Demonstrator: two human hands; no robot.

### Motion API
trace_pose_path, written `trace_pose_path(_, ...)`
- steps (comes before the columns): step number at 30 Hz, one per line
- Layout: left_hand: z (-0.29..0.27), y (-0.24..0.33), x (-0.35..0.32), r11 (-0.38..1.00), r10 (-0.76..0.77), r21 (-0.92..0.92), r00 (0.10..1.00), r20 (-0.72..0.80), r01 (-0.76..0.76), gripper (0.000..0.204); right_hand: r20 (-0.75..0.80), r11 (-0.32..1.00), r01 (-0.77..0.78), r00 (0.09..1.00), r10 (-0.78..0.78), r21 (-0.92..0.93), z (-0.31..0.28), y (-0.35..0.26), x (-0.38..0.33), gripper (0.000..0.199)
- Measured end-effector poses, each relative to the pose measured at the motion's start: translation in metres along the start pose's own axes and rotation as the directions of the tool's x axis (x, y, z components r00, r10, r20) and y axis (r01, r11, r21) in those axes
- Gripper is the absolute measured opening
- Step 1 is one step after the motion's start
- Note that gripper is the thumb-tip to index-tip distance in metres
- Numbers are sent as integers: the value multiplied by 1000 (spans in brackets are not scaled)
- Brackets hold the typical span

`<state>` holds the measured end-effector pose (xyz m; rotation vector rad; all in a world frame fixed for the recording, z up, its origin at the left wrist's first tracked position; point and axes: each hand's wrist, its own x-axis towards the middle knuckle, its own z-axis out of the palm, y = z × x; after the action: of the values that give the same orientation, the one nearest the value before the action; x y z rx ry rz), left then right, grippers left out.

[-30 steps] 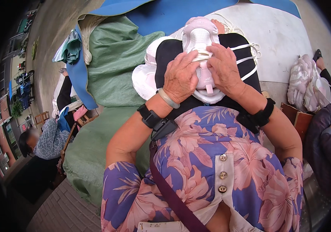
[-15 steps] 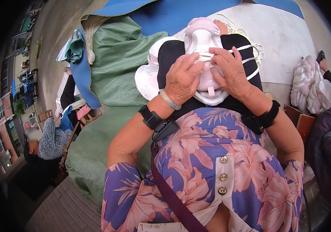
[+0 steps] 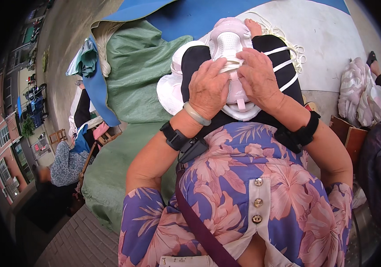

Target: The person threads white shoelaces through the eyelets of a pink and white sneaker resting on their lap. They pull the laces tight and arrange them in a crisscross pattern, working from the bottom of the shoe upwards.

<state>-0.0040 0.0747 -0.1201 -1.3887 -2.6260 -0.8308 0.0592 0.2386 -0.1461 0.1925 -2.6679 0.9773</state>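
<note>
A pale pink and white sneaker [image 3: 231, 41] lies across my lap, its toe pointing away from me and its pink pull tab toward me. My left hand [image 3: 209, 86] is at the left side of its tongue, fingers bent and pinching the white shoelace [image 3: 231, 65] that crosses there. On the other side my right hand [image 3: 260, 79] curls over the eyelets, also closed on the lace. Both sets of fingertips partly hide the lacing. A long loose loop of lace runs out to the right of my right hand. More white and pink shoes [image 3: 171, 94] rest beside my left thigh.
Green sheeting [image 3: 137, 75] covers the left side. Several cream laces [image 3: 284, 38] lie beyond my knee on a white sheet [image 3: 319, 44]. A blue mat [image 3: 199, 18] spreads behind. A bundle of pinkish shoes [image 3: 359, 91] sits at right near another person. A seated person [image 3: 69, 164] is at left.
My right hand has shifted slightly forward and its raised fingers have curled down over the lacing. My left fingers have drawn a little back to the left, exposing more lace.
</note>
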Motion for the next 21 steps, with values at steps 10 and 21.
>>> trace_pose_path(10,3,2,8,989,44,138,998,52,-50,11,3,999,-28,1000,28,30,11,6,2,8)
trace_pose_path(21,12,-3,11,996,11,89,999,36,-14,15,22,955,60,997,-70,292,-12,26,-12,41)
